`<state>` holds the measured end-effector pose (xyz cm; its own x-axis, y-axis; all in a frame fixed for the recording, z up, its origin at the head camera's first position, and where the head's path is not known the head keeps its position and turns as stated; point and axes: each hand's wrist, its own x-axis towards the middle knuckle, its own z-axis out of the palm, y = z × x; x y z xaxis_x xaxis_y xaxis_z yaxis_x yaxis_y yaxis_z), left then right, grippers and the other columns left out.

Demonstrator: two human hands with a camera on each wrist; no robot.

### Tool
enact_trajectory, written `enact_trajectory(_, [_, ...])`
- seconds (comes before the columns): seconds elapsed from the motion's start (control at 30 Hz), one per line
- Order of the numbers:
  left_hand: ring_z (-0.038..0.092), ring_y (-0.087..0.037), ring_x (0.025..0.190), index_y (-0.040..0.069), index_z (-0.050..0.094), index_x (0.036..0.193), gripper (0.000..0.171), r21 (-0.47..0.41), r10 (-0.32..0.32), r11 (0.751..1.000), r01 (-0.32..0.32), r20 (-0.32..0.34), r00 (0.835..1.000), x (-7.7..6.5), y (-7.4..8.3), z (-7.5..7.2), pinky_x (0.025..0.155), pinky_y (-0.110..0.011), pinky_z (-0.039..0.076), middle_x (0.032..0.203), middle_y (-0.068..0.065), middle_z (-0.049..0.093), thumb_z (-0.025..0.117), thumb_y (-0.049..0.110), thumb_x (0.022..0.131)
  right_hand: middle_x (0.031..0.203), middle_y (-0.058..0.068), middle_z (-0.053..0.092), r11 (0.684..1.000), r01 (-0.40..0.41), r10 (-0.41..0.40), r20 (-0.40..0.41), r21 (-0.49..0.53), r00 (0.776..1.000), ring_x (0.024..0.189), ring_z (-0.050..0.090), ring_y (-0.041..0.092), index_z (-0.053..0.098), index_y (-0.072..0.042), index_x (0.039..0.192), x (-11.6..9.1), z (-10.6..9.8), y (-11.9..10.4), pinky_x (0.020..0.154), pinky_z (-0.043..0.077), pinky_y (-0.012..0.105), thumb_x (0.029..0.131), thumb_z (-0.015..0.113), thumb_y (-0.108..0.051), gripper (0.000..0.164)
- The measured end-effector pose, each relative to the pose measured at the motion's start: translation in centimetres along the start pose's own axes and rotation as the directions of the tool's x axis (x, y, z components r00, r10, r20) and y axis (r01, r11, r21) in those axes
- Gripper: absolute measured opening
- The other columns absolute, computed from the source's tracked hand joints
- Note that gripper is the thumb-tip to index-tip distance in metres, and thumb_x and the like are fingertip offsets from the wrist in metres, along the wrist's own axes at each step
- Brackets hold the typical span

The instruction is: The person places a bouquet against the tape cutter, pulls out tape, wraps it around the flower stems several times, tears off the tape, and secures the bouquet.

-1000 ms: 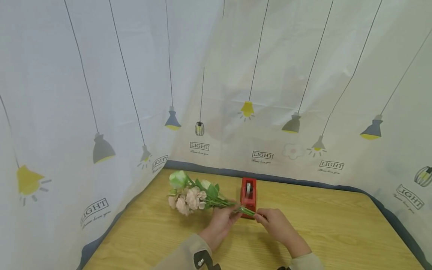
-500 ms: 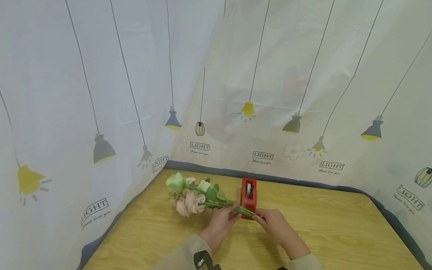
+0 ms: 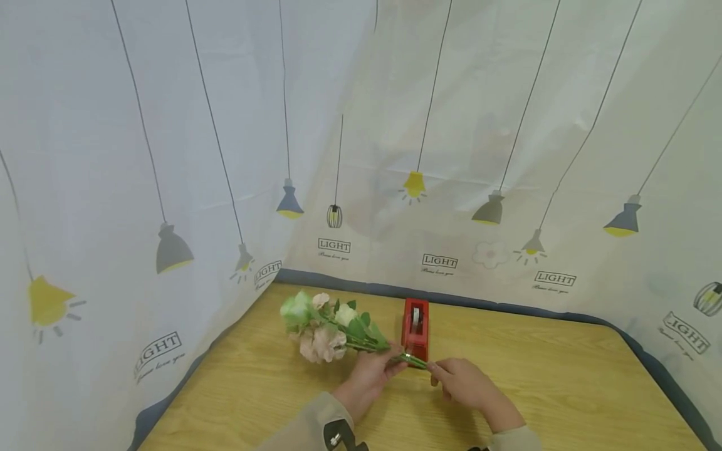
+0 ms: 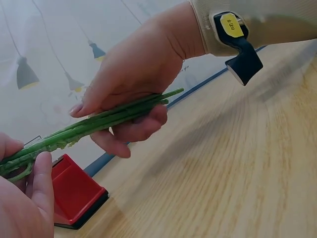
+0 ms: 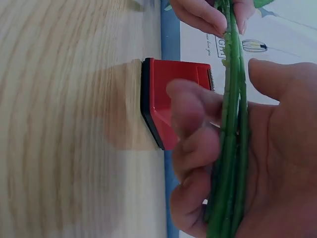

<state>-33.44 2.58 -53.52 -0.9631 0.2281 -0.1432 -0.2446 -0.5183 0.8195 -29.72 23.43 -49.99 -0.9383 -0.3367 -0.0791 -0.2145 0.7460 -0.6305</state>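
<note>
An artificial flower bouquet (image 3: pixel 326 343), with pink, white and pale green blooms, lies sideways above the table, blooms to the left. My left hand (image 3: pixel 368 381) grips the green stems just below the leaves. Farther down, my right hand (image 3: pixel 464 381) holds the stem ends; in the right wrist view its fingers (image 5: pixel 198 148) curl loosely round the stems (image 5: pixel 232 119). Something clear and shiny shows on the stems beside the left fingertips in the left wrist view. Directly behind the stems stands a red tape dispenser (image 3: pixel 417 327), its lower front partly covered by them.
The wooden table (image 3: pixel 564 369) extends to both sides of the hands. A white curtain (image 3: pixel 372 144) printed with hanging lamps encloses the back and sides, its blue lower border running along the table edge. A dark camera mount (image 4: pixel 240 47) sits on the right wrist.
The bouquet has turned about its stems, so the blooms show in a different arrangement. My right hand has shifted slightly down and right, while the left keeps its place. The tape dispenser has stayed still.
</note>
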Motion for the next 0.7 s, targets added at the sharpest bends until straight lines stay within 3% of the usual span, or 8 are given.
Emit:
enact_trajectory(0.1, [0.07,-0.015,0.083,0.003,0.061,0.093,0.011,0.002,0.014,1.0,-0.014,0.012,1.0,0.02,-0.09,-0.03,0.076,-0.027,0.062,0.086,-0.002,0.07,0.069,-0.001,0.087,0.056,0.0,0.054,0.994,-0.015,0.008,0.063,0.105,0.998,0.048,0.045,0.012,0.069,-0.006,0.083,-0.05,-0.3,0.33,0.048,0.04,0.028,0.105,0.037,-0.047,0.056])
enact_trajectory(0.23, [0.07,-0.014,0.082,0.009,0.061,0.087,0.012,0.004,0.017,1.0,-0.017,0.026,1.0,0.18,-0.33,-0.13,0.075,-0.026,0.062,0.085,-0.001,0.07,0.068,-0.001,0.088,0.055,-0.006,0.041,0.991,-0.002,-0.008,0.074,0.134,0.997,0.048,0.031,0.01,0.067,-0.003,0.079,0.08,-0.43,0.59,0.044,0.029,0.023,0.106,0.037,-0.046,0.058])
enact_trajectory(0.4, [0.07,-0.013,0.081,0.007,0.064,0.091,0.009,0.008,0.008,1.0,-0.008,0.028,1.0,0.19,-0.37,-0.11,0.076,-0.026,0.062,0.086,-0.001,0.069,0.07,0.002,0.087,0.059,-0.006,0.042,0.991,0.023,-0.031,0.065,0.13,0.997,0.051,0.031,0.008,0.065,0.0,0.08,0.34,-0.39,0.89,0.045,0.029,0.02,0.106,0.039,-0.043,0.056])
enact_trajectory(0.57, [0.069,-0.014,0.083,0.002,0.063,0.098,0.014,0.004,0.019,1.0,-0.02,0.041,0.999,0.14,-0.33,-0.1,0.078,-0.027,0.061,0.088,-0.002,0.069,0.07,0.004,0.086,0.062,-0.006,0.043,0.981,-0.003,-0.01,0.068,0.195,0.998,0.053,0.032,0.008,0.064,0.003,0.084,0.37,-0.38,0.93,0.047,0.029,0.019,0.105,0.044,-0.041,0.053])
enact_trajectory(0.7, [0.07,-0.013,0.083,0.004,0.064,0.094,0.011,0.005,0.009,1.0,-0.009,0.041,0.999,0.07,-0.23,0.02,0.079,-0.026,0.061,0.089,-0.002,0.07,0.072,0.005,0.086,0.064,-0.005,0.044,0.981,-0.013,0.003,0.05,0.194,0.999,0.055,0.034,0.009,0.063,0.001,0.085,0.21,-0.53,0.66,0.048,0.031,0.02,0.105,0.045,-0.036,0.046])
